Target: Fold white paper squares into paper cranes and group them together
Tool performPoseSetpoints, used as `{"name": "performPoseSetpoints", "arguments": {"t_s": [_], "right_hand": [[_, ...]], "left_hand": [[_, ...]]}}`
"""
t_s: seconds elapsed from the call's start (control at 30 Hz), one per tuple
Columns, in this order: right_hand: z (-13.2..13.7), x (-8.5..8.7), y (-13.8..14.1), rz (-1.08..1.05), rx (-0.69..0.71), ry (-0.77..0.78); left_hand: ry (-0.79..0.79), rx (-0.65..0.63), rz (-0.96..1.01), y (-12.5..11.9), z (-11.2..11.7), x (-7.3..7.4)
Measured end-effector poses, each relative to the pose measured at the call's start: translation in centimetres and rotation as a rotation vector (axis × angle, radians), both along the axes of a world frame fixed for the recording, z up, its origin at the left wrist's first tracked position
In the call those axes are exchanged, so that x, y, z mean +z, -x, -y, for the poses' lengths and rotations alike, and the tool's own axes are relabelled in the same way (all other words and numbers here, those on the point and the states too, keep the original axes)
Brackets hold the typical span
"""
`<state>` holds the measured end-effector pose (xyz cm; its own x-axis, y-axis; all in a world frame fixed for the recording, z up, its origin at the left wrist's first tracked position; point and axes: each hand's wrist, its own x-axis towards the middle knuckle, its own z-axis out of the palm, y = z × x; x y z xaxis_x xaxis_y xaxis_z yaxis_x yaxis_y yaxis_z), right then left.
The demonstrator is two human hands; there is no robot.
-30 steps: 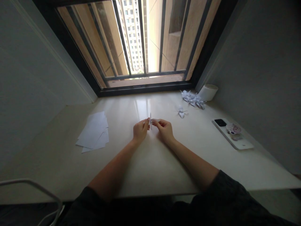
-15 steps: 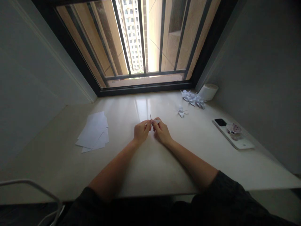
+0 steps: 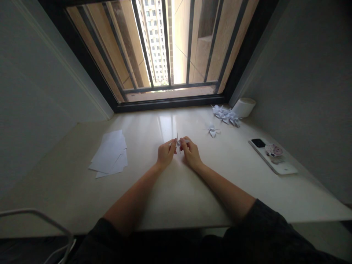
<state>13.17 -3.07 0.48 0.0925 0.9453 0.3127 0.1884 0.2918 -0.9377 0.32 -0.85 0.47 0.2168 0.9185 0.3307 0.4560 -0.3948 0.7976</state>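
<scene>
Both hands have drawn closer together than a second ago, so the gap between them is almost gone. At the middle of the table [image 3: 170,190] the left hand [image 3: 165,154] and the right hand [image 3: 191,153] each pinch the small folded paper [image 3: 178,139] with thumb and fingertips, and a thin point of it sticks up between them (its exact folds are too small to make out). A loose stack of white sheets [image 3: 110,154] lies well to the left. A finished paper crane [image 3: 212,130] sits near on the right, with a cluster of cranes [image 3: 226,115] beyond it beside a white roll [image 3: 243,107]. A phone [image 3: 272,156] lies by the right wall.
</scene>
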Motion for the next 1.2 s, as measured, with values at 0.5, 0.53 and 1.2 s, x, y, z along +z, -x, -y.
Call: {"name": "performPoseSetpoints", "arguments": {"t_s": [0.5,0.53,1.2], "right_hand": [[-0.4,-0.3,0.3,-0.21,0.05,0.005],[-0.4,-0.3,0.3,-0.213,0.053,0.006],[-1.2,-0.3,-0.3,-0.191,0.05,0.046]], "left_hand": [[0.134,-0.021,0.351,-0.4,0.1,0.0],[0.141,-0.015,0.362,-0.5,0.1,0.1],[0.146,-0.07,0.327,0.3,-0.2,0.2]]}}
